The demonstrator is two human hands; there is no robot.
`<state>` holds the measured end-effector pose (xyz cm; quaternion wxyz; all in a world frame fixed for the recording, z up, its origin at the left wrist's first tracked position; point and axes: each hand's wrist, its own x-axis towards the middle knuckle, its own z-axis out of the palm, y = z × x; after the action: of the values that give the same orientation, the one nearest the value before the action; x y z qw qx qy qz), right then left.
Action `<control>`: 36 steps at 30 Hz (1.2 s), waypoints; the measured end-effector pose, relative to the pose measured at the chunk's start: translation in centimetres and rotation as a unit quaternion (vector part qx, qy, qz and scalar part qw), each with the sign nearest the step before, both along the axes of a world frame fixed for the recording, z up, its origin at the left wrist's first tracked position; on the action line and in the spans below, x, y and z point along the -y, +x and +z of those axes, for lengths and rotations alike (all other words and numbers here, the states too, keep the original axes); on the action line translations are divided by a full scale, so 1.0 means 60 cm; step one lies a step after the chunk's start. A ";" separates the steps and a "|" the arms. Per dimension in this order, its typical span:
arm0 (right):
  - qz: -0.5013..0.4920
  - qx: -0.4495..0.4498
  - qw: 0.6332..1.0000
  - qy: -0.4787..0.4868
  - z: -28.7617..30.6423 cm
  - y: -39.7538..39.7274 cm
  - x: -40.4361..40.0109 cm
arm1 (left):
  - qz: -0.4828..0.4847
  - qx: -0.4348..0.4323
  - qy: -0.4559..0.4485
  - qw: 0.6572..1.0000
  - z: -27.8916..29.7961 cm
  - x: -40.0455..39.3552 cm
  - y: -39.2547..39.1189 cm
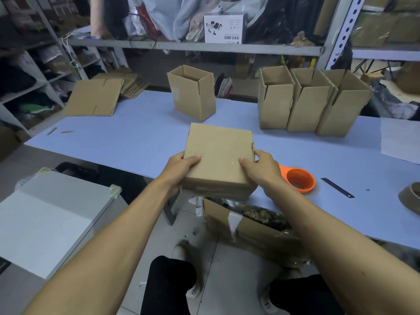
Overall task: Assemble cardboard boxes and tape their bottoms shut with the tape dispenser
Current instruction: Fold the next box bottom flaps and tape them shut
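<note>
A brown cardboard box (218, 153) is held at the near edge of the blue table (136, 137), its closed face turned up with a shine of clear tape on it. My left hand (179, 169) grips its left side, thumb on top. My right hand (261, 167) grips its right side, thumb on top too. The orange tape dispenser (300, 179) lies on the table just right of my right hand, untouched. Assembled boxes stand upright with open tops: one (193, 92) at the middle back, a row of three (311, 101) at the right back.
Flat unfolded boxes (95, 96) lie at the back left. A black blade (337, 187) and a tape roll (411, 196) lie to the right. A white cabinet (50, 219) stands left of me; an open carton (250, 226) sits under the table. Metal shelves rise behind.
</note>
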<state>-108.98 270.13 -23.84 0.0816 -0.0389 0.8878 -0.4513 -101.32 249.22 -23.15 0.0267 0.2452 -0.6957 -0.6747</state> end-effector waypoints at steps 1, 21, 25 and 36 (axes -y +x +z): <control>0.002 -0.002 1.000 0.000 -0.007 0.003 0.003 | 0.003 0.013 0.017 1.000 -0.008 0.000 0.000; 0.089 -0.027 0.995 0.043 -0.016 -0.005 -0.025 | -0.196 -0.105 -0.603 0.766 -0.005 -0.044 -0.031; 0.112 -0.025 0.992 0.058 -0.023 -0.007 -0.035 | -0.242 0.004 -0.615 0.751 -0.023 -0.110 -0.023; 0.261 -0.154 0.914 0.270 -0.004 -0.010 -0.047 | -0.294 -0.048 -0.667 0.683 -0.026 -0.086 -0.034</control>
<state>-109.56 272.98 -24.05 0.0664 -0.3143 0.9357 -0.1458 -103.37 254.36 -24.72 0.0167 -0.0875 -0.9959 -0.0164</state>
